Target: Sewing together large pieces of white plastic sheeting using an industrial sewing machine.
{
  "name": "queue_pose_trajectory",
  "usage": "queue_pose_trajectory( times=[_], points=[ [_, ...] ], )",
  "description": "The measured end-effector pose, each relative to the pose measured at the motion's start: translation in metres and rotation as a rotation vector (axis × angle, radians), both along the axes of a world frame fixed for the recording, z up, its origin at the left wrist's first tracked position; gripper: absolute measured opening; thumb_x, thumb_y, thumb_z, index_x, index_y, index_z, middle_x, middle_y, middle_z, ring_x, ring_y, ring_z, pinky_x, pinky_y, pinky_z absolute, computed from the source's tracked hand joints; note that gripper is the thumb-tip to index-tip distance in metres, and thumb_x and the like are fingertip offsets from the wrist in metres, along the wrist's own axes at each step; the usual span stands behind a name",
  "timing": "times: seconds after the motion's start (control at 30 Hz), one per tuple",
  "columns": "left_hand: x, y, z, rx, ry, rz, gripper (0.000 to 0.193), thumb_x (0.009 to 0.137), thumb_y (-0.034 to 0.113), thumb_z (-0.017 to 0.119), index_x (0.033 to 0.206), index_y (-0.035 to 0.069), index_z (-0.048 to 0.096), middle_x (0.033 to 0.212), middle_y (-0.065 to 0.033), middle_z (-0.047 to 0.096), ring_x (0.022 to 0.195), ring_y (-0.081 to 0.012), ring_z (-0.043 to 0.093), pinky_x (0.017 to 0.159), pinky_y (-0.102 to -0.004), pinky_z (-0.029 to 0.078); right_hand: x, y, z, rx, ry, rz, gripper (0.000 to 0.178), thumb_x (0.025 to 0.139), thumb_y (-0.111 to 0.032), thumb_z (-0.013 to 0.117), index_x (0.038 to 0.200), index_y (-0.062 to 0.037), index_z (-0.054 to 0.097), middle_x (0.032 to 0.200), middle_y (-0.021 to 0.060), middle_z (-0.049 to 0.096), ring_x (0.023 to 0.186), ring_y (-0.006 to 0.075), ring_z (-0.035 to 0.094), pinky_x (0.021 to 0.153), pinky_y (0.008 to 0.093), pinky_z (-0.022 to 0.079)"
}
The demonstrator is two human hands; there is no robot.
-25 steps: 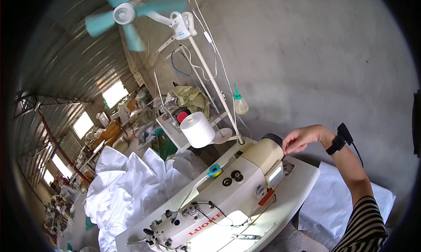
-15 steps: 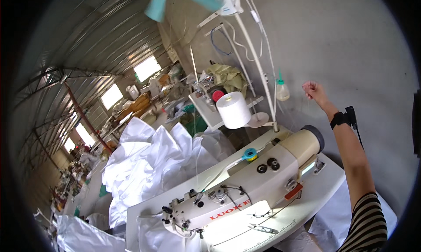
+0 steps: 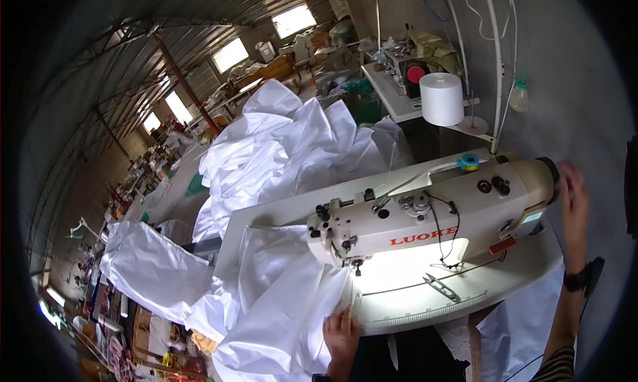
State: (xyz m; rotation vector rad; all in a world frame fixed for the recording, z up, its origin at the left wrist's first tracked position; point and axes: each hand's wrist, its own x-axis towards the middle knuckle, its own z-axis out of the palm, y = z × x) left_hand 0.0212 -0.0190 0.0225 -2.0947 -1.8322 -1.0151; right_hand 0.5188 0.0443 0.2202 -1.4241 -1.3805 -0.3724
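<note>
A cream sewing machine stands on a pale table, its lamp lighting the bed. At the table's front edge my left hand is closed on white fabric just in front of the needle end. That fabric spreads to the left and hangs over the edge. My right hand is beside the dark handwheel at the machine's right end, fingers stretched up and somewhat blurred. Whether it touches the wheel is unclear. Small thread snips lie on the lit bed.
A large heap of white cloth lies beyond the table. A white thread cone stands behind the machine, and an oil bottle hangs by the grey wall. More white cloth lies below right. Cluttered benches extend far left.
My right hand has come down from near the oil bottle to the handwheel. My left hand has come into view at the fabric. The view has shifted, putting the machine farther right and higher.
</note>
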Motion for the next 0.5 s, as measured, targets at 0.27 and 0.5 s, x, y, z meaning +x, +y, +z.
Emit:
queue_pose_trajectory(
  times=[0.27, 0.5],
  points=[
    [-0.047, -0.170, -0.069, -0.247, -0.738, 0.321, 0.019, 0.084, 0.000, 0.059, 0.100, 0.004, 0.068, 0.094, -0.0104, 0.068, 0.080, -0.0219, 0.065, 0.067, -0.0351, 0.053, -0.204, -0.116, -0.148, -0.919, 0.323, 0.982, 0.017, 0.093, -0.010, 0.060, 0.105, -0.0009, 0.067, 0.089, 0.0096, 0.071, 0.081, 0.0168, 0.070, 0.072, 0.0273, 0.055],
    [-0.189, -0.152, -0.012, -0.236, -0.689, 0.763, 0.062, 0.095, 0.023, 0.058, 0.143, -0.006, 0.032, 0.142, -0.0266, 0.042, 0.130, -0.0371, 0.044, 0.109, -0.0413, 0.034, -0.365, -0.109, -0.275, -1.170, 0.606, 1.230, 0.059, 0.092, -0.028, 0.064, 0.137, 0.0035, 0.042, 0.135, 0.0211, 0.052, 0.124, 0.0312, 0.052, 0.103, 0.0356, 0.042]
  ],
)
